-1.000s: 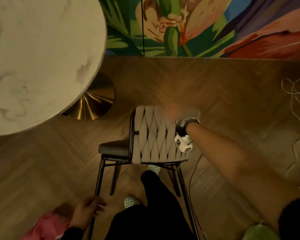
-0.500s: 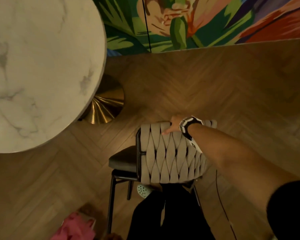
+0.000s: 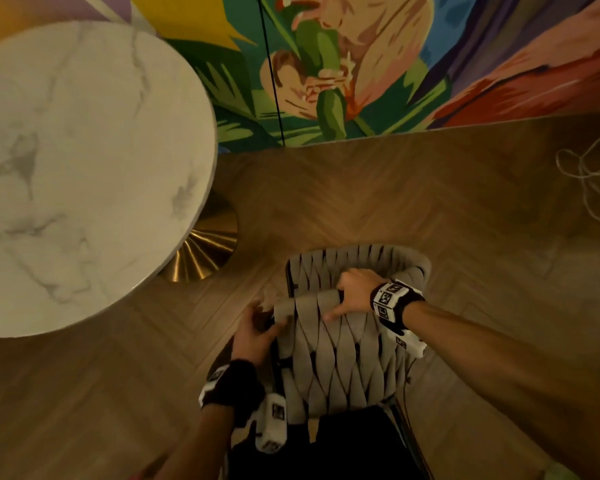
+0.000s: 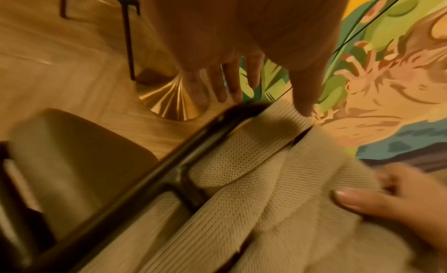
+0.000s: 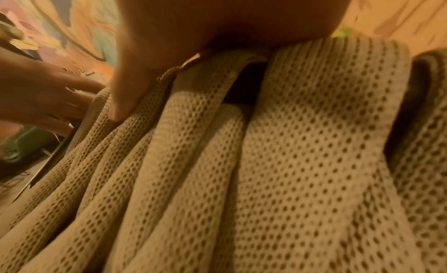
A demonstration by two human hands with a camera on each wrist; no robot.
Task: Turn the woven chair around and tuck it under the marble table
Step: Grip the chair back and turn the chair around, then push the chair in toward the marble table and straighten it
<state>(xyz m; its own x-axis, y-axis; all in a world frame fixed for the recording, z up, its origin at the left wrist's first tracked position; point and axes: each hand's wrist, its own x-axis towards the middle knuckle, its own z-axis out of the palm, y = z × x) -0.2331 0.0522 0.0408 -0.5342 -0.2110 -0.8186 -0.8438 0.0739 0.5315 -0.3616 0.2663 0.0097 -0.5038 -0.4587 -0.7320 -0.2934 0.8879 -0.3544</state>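
The woven chair stands just below me, its grey strap back facing me and its dark seat pointing left toward the table. My right hand grips the top rail, fingers curled over it and thumb pressed on the weave. My left hand is at the back's left corner; its fingers reach straight past the black frame while the thumb touches the top strap. The round white marble table on a gold base is to the upper left.
A painted mural wall runs along the far side, with herringbone wood floor between it and the chair. Loose cords lie on the floor at the right. My dark trouser legs stand right behind the chair.
My left hand has come up from beside my leg to the left corner of the chair back. My right hand stays on the top rail, and the chair now sits closer under me.
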